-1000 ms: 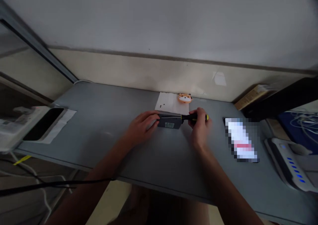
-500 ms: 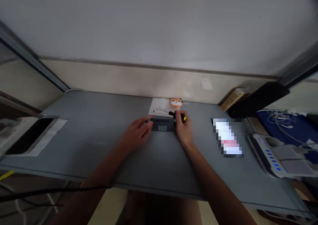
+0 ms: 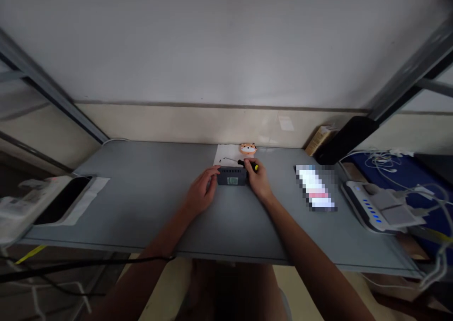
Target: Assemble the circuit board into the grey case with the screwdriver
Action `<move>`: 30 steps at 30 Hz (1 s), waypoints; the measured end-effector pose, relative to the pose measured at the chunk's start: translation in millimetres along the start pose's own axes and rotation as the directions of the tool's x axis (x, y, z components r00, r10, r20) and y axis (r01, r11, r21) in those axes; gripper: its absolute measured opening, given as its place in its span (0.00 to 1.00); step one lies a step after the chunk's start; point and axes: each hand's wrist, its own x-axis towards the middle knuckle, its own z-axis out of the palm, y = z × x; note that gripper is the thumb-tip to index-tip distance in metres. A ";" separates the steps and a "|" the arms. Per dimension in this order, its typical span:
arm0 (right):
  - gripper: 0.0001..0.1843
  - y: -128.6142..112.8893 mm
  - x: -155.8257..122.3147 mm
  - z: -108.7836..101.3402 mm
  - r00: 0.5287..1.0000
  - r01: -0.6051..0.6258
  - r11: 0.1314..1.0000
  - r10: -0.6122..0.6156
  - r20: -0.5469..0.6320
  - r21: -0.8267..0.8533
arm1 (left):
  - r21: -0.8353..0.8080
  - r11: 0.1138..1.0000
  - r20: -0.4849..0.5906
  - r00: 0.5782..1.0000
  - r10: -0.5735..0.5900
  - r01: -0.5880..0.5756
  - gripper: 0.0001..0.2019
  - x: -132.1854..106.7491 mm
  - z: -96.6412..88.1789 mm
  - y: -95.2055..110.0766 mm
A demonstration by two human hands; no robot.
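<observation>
A small dark grey box (image 3: 222,177), with a row of vent slots and a pale green label on the side facing me, stands on the desk in front of me. My left hand (image 3: 202,189) grips its left end with closed fingers. My right hand (image 3: 261,181) is closed around the black and yellow handle of a screwdriver (image 3: 241,162) and also rests against the box's right end. The screwdriver's thin shaft points left over a white sheet of paper (image 3: 225,149). Several tiny black pieces, perhaps screws, lie on that paper beside the tip.
An orange and white animal-face object (image 3: 248,148) sits at the paper's back right. Farther right are a blurred-out bright screen (image 3: 316,189), a power strip (image 3: 370,207) with cables, and a black case (image 3: 347,140). A dark phone-like slab (image 3: 63,200) lies at left.
The camera view has shifted and tilted slightly. My left fingers have drawn closer together at the box's left end. My right hand still holds the screwdriver in about the same place.
</observation>
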 end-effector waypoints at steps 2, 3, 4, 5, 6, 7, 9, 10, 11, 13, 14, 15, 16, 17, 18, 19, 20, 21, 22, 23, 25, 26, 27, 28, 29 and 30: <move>0.24 -1.8 0.2 -0.4 1.000 0.002 1.000 -0.002 0.008 -0.001 | -0.042 0.999 -0.017 1.000 -0.013 0.013 0.10 0.1 1.2 0.0; 0.24 -2.6 0.2 -0.6 1.000 0.002 1.000 -0.002 0.014 -0.003 | -0.070 0.997 -0.032 0.999 -0.022 0.020 0.10 0.9 1.7 0.2; 0.24 -3.4 0.2 -0.6 1.000 0.003 1.000 -0.003 0.019 -0.005 | -0.097 0.995 -0.052 0.998 -0.035 0.030 0.10 2.5 1.8 0.6; 0.24 -4.0 0.1 -0.6 1.000 0.004 1.000 -0.004 0.023 -0.006 | -0.120 0.992 -0.072 0.996 -0.049 0.041 0.10 5.1 1.2 1.0; 0.24 -4.5 0.0 -0.5 1.000 0.004 1.000 -0.004 0.024 -0.007 | -0.139 0.989 -0.083 0.994 -0.064 0.053 0.11 8.8 -0.2 1.3; 0.24 -4.9 -0.1 -0.3 1.000 0.004 1.000 -0.004 0.025 -0.007 | -0.151 0.987 -0.085 0.994 -0.075 0.062 0.12 13.5 -2.5 1.7; 0.25 -5.9 -0.3 0.1 1.000 0.002 1.000 -0.002 0.024 -0.003 | -0.158 0.985 -0.065 0.995 -0.075 0.064 0.13 25.8 -9.4 2.4; 0.25 -6.4 -0.5 0.0 1.000 0.001 1.000 -0.001 0.024 0.001 | -0.154 0.987 -0.049 0.997 -0.063 0.055 0.14 33.0 -13.6 2.9; 0.26 -7.1 -0.7 -0.2 1.000 -0.002 1.000 0.002 0.024 0.006 | -0.145 0.989 -0.029 0.998 -0.049 0.044 0.14 40.2 -17.9 3.7; 0.27 -8.4 -1.2 -1.6 1.000 -0.015 1.000 0.015 0.021 0.017 | -0.103 0.995 0.023 1.000 -0.004 0.007 0.16 53.5 -25.6 6.8; 0.27 -9.1 -1.5 -2.7 1.000 -0.025 0.999 0.025 0.018 0.022 | -0.069 0.998 0.071 0.997 0.020 -0.015 0.16 58.7 -28.4 9.2; 0.28 -9.6 -1.8 -4.1 0.999 -0.038 0.999 0.037 0.017 0.026 | -0.025 0.999 0.125 0.991 0.050 -0.047 0.16 62.7 -30.4 12.2; 0.29 -10.1 -2.0 -5.6 0.998 -0.056 0.998 0.055 0.022 0.032 | 0.023 0.996 0.189 0.978 0.084 -0.090 0.15 65.4 -31.3 15.5; 0.30 -10.4 -2.0 -7.2 0.996 -0.080 0.996 0.079 0.031 0.047 | 0.072 0.988 0.251 0.961 0.115 -0.137 0.14 66.9 -31.2 19.1; 0.30 -10.5 -1.9 -9.0 0.993 -0.109 0.992 0.106 0.042 0.069 | 0.115 0.976 0.305 0.942 0.142 -0.184 0.14 67.2 -30.1 22.5; 0.31 -10.6 -1.7 -10.8 0.990 -0.139 0.985 0.134 0.052 0.100 | 0.148 0.963 0.348 0.924 0.161 -0.224 0.13 66.7 -28.2 25.6; 0.31 -10.4 -1.5 -12.7 0.985 -0.167 0.976 0.160 0.057 0.137 | 0.173 0.953 0.376 0.911 0.171 -0.250 0.13 65.3 -25.4 28.1; 0.30 -10.2 -1.2 -14.7 0.982 -0.188 0.966 0.182 0.054 0.176 | 0.188 0.946 0.391 0.904 0.174 -0.264 0.13 63.4 -22.0 29.8; 0.30 -10.0 -1.1 -16.8 0.979 -0.202 0.956 0.198 0.042 0.211 | 0.195 0.944 0.397 0.902 0.172 -0.266 0.13 60.9 -18.3 30.5; 0.30 -9.8 -1.1 -19.1 0.978 -0.208 0.950 0.209 0.021 0.234 | 0.194 0.946 0.396 0.903 0.167 -0.260 0.13 58.1 -14.3 30.4; 0.28 -9.7 -1.5 -23.9 0.973 -0.217 0.945 0.231 -0.028 0.246 | 0.169 0.958 0.390 0.908 0.150 -0.231 0.13 51.8 -6.5 28.0; 0.28 -9.9 -1.9 -26.4 0.970 -0.220 0.948 0.238 -0.051 0.231 | 0.146 0.967 0.384 0.913 0.139 -0.209 0.13 48.8 -3.1 26.1; 0.27 -10.3 -2.3 -28.9 0.968 -0.219 0.953 0.238 -0.075 0.209 | 0.121 0.975 0.374 0.918 0.129 -0.186 0.12 46.0 -0.2 24.0; 0.27 -11.1 -2.5 -31.3 0.967 -0.211 0.959 0.233 -0.105 0.188 | 0.099 0.982 0.361 0.925 0.118 -0.164 0.12 43.6 2.1 22.1; 0.26 -12.1 -2.4 -33.5 0.967 -0.193 0.967 0.216 -0.132 0.169 | 0.085 0.986 0.349 0.931 0.107 -0.145 0.12 41.7 3.6 20.5; 0.26 -13.5 -2.1 -35.6 0.968 -0.174 0.972 0.198 -0.156 0.156 | 0.082 0.988 0.342 0.935 0.095 -0.131 0.12 40.5 4.5 19.4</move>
